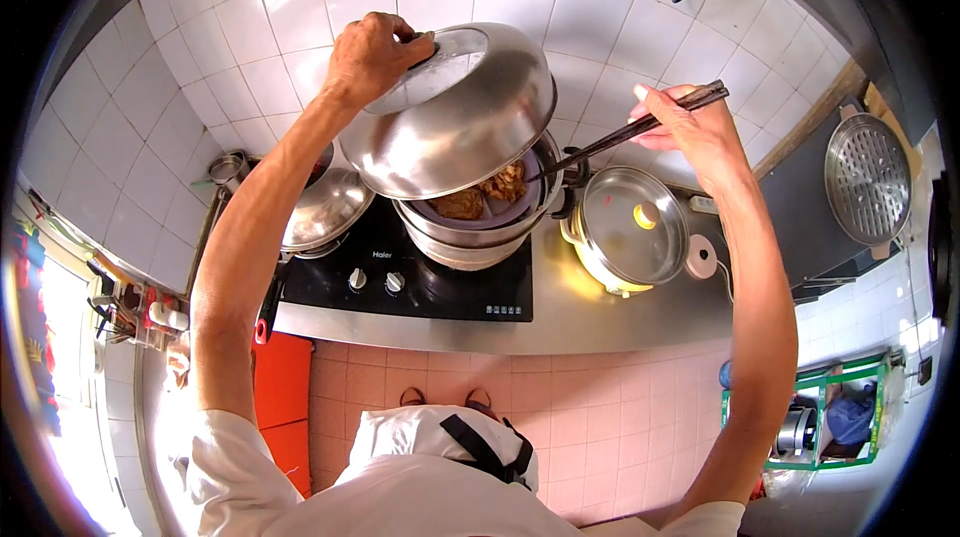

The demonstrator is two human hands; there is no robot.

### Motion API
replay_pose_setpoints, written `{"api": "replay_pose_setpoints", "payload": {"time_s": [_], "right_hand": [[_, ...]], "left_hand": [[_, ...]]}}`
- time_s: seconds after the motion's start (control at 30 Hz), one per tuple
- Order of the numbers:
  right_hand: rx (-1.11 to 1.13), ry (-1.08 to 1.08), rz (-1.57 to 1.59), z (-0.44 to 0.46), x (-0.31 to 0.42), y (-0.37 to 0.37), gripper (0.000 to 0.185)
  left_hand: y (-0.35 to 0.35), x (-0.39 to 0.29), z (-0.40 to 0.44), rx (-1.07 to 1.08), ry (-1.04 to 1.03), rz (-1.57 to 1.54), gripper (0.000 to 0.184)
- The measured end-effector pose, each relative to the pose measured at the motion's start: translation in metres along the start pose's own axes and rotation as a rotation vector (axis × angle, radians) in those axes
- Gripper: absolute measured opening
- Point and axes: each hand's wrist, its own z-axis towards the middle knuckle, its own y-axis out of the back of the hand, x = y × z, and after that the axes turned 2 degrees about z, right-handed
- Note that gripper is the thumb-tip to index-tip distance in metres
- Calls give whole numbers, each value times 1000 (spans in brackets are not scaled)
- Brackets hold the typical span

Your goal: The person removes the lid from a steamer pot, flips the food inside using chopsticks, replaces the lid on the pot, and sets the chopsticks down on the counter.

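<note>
My left hand (378, 55) is closed on the knob of a domed steel lid (455, 127), which is tilted over a steamer pot (465, 249) on the black stove. Under the lid's raised lower edge, browned pieces of food (503, 182) show on a pale plate inside the pot; the lid hides the rest. Dark chopsticks (625, 134) are gripped in my right hand (690, 122), to the right of the lid. Their tips point down to the left, at the pot's right side near the food. Whether they touch the food, I cannot tell.
Right of the stove (440, 295) stands a yellow pot (610, 272) with a glass lid. Another lidded steel pan (330, 205) sits on the left burner. A perforated steel tray (868, 177) is at the far right. Tiled walls enclose the counter (590, 322).
</note>
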Motion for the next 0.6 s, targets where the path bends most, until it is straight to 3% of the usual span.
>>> {"api": "replay_pose_setpoints", "payload": {"time_s": [0.43, 0.6], "right_hand": [[-125, 48, 198, -16, -31, -14, 35], [-87, 48, 67, -24, -55, -28, 35]], "left_hand": [[3, -4, 9, -16, 24, -24, 42], [3, -2, 9, -30, 34, -23, 43]]}}
